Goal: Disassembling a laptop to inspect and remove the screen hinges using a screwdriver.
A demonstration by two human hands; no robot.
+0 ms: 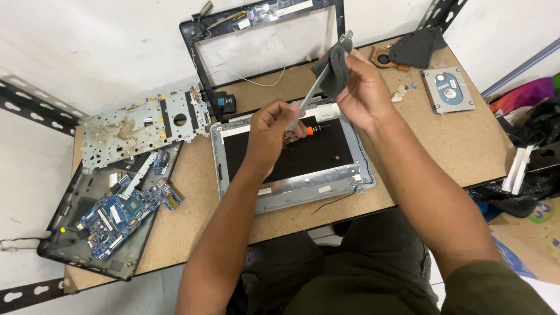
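Your left hand (269, 125) is closed around the lower end of a long metal bracket (318, 81), held slanting up and away from you. Your right hand (357, 87) grips a dark grey cloth (332, 69) wrapped around the upper part of that bracket, just below its bare top end. Judged from this grip, the step in hand is wiping the bracket clean; the next move calls for a steady left-hand hold while the cloth slides along the metal.

Directly below the hands lies a grey laptop lid (291, 192) with a black inner panel; an orange-handled screwdriver (309, 132) rests on it. At the far side, a black screen frame (265, 23) leans against the white wall. To the left lie a metal keyboard plate (140, 125) and an open laptop base with a blue circuit board (119, 213). To the far right sit a hard drive (448, 88) and a second dark cloth (417, 46). The surface is a chipboard table (466, 146); a slotted metal shelf frame (35, 108) flanks it.
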